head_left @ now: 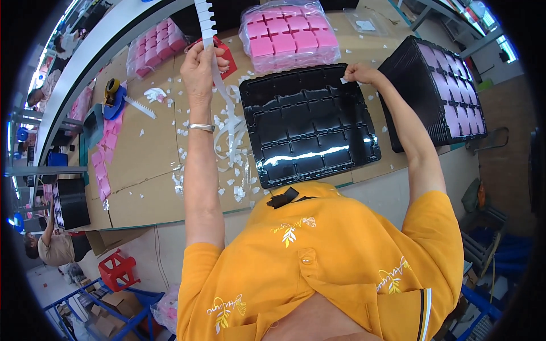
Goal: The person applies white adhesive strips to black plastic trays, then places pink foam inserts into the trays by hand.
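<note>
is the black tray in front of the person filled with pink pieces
No, the black tray has bare, glossy compartments; the right hand touches its far edge.

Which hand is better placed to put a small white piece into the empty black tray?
Probably the right hand: it pinches a small white piece right at the far rim of the black tray. The left hand grips the white notched strip, raised left of the tray.
</note>
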`<state>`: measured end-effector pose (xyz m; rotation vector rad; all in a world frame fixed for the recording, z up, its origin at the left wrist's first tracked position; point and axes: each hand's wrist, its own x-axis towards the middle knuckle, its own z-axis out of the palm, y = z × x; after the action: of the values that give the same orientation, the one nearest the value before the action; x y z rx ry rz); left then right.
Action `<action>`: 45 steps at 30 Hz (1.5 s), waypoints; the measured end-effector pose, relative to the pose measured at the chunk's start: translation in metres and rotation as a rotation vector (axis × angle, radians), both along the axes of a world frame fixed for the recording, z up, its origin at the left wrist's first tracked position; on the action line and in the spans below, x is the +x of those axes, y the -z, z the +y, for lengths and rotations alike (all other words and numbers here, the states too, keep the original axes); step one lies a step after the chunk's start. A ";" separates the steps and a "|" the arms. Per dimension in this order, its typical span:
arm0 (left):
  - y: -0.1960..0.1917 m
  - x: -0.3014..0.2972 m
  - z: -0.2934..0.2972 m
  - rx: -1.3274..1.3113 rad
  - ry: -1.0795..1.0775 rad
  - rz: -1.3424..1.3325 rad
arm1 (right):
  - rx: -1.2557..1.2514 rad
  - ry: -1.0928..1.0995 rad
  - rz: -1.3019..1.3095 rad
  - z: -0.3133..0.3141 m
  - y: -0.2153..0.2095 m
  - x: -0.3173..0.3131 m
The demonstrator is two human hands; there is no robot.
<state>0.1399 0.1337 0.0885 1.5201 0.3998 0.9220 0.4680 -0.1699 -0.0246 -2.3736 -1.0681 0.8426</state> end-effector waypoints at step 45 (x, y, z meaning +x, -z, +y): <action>0.015 -0.010 0.005 0.454 -0.383 0.058 | 0.653 0.049 0.361 0.147 -0.205 -0.198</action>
<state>0.1301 0.1389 0.0731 1.9244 0.5636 1.3357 0.2697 -0.0225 0.1802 -1.6280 -0.9449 0.7247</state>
